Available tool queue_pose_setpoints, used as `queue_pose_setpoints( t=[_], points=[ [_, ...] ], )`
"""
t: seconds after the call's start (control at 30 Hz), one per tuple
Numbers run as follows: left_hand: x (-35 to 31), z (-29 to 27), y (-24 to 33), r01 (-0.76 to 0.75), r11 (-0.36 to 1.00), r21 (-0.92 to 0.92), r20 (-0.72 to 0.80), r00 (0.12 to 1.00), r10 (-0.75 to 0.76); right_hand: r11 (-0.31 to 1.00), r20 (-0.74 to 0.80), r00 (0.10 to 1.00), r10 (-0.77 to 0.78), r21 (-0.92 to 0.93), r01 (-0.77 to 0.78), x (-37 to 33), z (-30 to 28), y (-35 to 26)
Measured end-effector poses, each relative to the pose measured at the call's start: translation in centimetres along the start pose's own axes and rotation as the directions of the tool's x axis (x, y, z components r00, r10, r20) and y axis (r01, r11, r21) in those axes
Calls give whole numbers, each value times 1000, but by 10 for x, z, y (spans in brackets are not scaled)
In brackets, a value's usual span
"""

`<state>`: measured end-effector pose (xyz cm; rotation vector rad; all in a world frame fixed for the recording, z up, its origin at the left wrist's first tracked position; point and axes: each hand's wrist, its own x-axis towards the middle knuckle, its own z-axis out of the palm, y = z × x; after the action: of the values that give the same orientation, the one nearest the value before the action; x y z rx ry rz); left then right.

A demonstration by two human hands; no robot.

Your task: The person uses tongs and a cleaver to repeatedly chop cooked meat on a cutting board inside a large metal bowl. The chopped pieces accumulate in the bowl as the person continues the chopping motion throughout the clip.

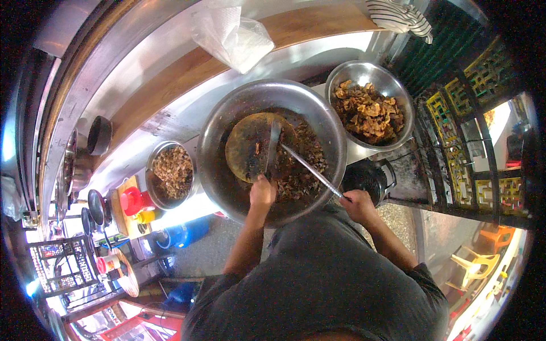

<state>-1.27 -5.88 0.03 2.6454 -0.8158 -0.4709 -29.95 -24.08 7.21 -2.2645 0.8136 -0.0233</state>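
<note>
A large steel basin stands in front of me. Inside it lies a round, worn chopping board, with chopped brown meat heaped along the board's right side. My left hand is closed round the handle of a knife, whose blade lies over the board and points away from me. At the basin's right rim, my right hand grips a long, thin metal rod with a ribbed handle end. The rod's far tip reaches close to the blade; whether they touch is unclear.
A steel bowl of fried brown pieces stands at the far right, with a black pot nearer me. To the left sits a bowl of chopped meat. A plastic bag rests on the wooden shelf behind.
</note>
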Motion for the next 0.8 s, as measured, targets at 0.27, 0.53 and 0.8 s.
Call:
queue_pose_setpoints(
  t=[0.27, 0.53, 0.8],
  points=[
    [1, 24, -15, 122, 986, -111, -19, 992, -125, 993, -110, 991, 70, 105, -59, -6, -2, -12],
    [-6, -26, -25, 137, 989, -49, 15, 991, -136, 972, -30, 971, 235, 36, -234, 13, 9, -24],
    [-27, -30, -21, 56, 972, -227, -16, 998, -61, 944, -130, 992, -1, -327, -42, 47, 50, -58]
  ],
)
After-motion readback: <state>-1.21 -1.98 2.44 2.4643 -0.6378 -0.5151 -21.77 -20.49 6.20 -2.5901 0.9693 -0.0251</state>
